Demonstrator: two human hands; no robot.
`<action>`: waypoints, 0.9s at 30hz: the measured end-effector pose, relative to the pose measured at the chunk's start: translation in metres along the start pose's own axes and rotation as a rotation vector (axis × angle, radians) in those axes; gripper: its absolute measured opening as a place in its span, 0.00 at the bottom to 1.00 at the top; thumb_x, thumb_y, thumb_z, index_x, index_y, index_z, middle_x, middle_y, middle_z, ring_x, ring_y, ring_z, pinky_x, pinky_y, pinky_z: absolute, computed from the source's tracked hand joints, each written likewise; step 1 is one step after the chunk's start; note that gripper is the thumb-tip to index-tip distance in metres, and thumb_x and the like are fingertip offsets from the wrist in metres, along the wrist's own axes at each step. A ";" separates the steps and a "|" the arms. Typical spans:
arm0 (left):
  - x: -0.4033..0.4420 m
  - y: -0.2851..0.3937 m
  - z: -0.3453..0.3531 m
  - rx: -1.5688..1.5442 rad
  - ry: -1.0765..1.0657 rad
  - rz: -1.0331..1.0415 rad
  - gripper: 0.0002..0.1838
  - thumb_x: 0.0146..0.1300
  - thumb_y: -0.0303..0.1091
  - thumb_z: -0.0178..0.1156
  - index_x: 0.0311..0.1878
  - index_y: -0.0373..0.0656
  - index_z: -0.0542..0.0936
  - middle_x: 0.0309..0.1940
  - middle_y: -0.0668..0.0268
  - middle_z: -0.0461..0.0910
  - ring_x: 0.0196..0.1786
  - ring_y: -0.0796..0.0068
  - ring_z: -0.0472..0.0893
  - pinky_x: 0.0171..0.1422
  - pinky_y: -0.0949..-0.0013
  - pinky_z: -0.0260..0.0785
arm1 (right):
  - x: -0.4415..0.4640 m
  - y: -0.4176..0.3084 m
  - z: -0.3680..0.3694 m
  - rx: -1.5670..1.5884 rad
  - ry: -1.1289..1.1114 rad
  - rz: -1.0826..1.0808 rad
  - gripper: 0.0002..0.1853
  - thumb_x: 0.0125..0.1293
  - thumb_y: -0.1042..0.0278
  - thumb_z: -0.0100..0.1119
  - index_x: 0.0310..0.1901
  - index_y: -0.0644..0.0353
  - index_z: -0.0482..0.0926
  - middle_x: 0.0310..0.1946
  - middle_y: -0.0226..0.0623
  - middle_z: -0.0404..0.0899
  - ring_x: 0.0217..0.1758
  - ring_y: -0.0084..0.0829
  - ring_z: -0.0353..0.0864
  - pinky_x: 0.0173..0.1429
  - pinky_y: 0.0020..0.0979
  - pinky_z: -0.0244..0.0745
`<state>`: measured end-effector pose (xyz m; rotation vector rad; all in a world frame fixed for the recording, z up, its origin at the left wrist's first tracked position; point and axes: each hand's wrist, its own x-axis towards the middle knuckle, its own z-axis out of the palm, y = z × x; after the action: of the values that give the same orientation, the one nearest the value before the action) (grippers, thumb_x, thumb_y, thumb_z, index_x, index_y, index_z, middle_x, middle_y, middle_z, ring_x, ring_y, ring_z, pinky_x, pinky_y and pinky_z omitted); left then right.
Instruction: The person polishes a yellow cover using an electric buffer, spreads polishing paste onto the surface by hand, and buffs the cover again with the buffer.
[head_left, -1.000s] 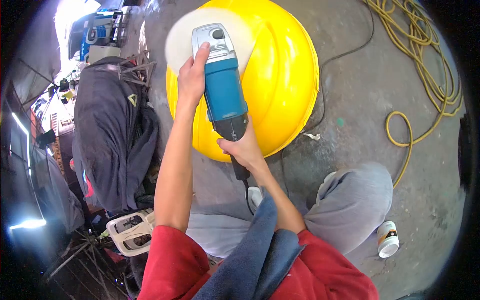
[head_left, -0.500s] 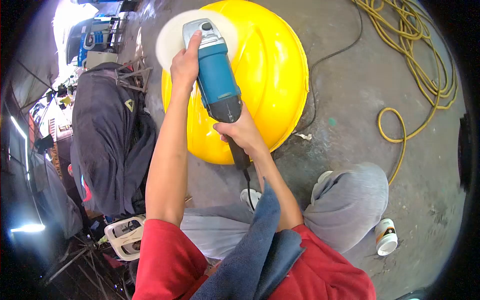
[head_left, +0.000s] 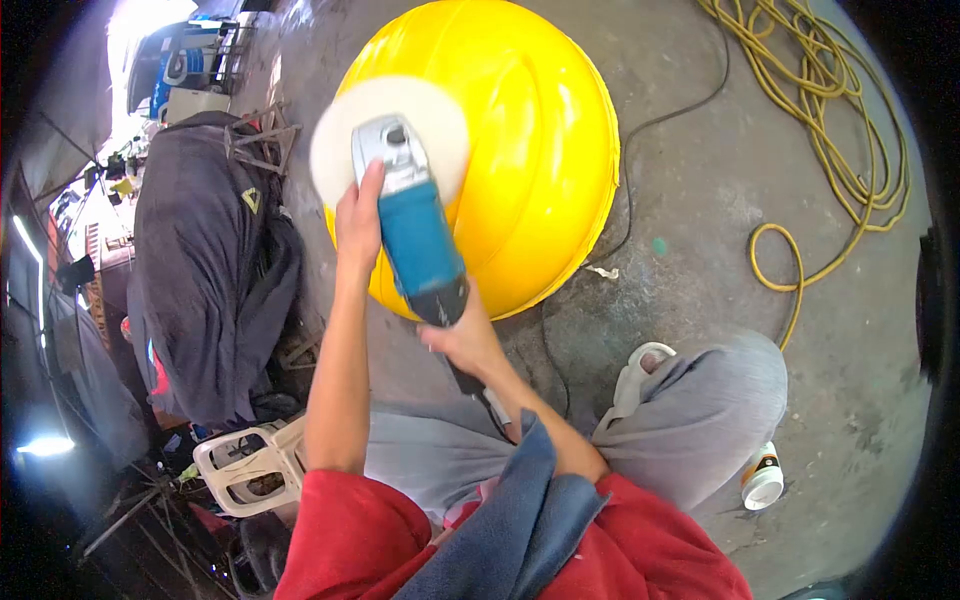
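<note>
A teal and black power polisher [head_left: 418,240] with a silver head lies across the left part of a glossy yellow rounded panel [head_left: 530,170]. Its round white pad [head_left: 335,150] is blurred and overlaps the panel's left edge. My left hand [head_left: 360,218] is closed on the side of the polisher near its silver head, thumb up on the metal. Around the black rear handle, my right hand [head_left: 468,338] is wrapped. From the handle a dark cord runs down toward my legs. Contact between the pad's underside and the panel is hidden.
A coiled yellow hose [head_left: 835,90] lies on the concrete floor at the upper right. Beside my knee is a white container [head_left: 763,485]. A dark cloth-covered object [head_left: 205,270] stands at left, with a beige plastic stool [head_left: 245,470] below it. A thin black cord [head_left: 665,118] runs past the panel.
Both hands have drawn the polisher down toward my body, and its pad has slid from the panel's upper left to lower along the left edge. The grip is unchanged.
</note>
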<state>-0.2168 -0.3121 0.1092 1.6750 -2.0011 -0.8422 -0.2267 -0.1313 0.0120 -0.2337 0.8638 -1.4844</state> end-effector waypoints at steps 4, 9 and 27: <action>-0.069 -0.018 -0.025 -0.004 0.015 -0.099 0.32 0.68 0.53 0.55 0.56 0.27 0.76 0.49 0.54 0.82 0.50 0.70 0.78 0.59 0.68 0.67 | -0.053 0.046 0.015 -0.113 0.048 -0.008 0.42 0.44 0.73 0.70 0.61 0.63 0.59 0.45 0.38 0.72 0.45 0.30 0.75 0.52 0.33 0.72; -0.086 -0.027 -0.041 0.025 0.076 -0.131 0.30 0.68 0.51 0.56 0.55 0.28 0.77 0.46 0.56 0.82 0.49 0.72 0.78 0.57 0.69 0.68 | -0.061 0.057 0.024 -0.099 -0.011 0.025 0.43 0.43 0.71 0.71 0.62 0.63 0.59 0.47 0.38 0.73 0.50 0.30 0.73 0.58 0.33 0.69; -0.077 -0.038 -0.041 0.148 0.165 -0.074 0.28 0.64 0.53 0.60 0.48 0.32 0.81 0.39 0.56 0.84 0.42 0.70 0.81 0.50 0.67 0.71 | -0.045 0.067 0.028 0.022 -0.053 0.044 0.45 0.42 0.70 0.69 0.65 0.64 0.59 0.51 0.43 0.74 0.54 0.35 0.74 0.61 0.35 0.67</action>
<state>-0.1466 -0.2486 0.1205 1.8453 -1.9405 -0.5705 -0.1510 -0.0913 0.0056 -0.2356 0.8046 -1.4400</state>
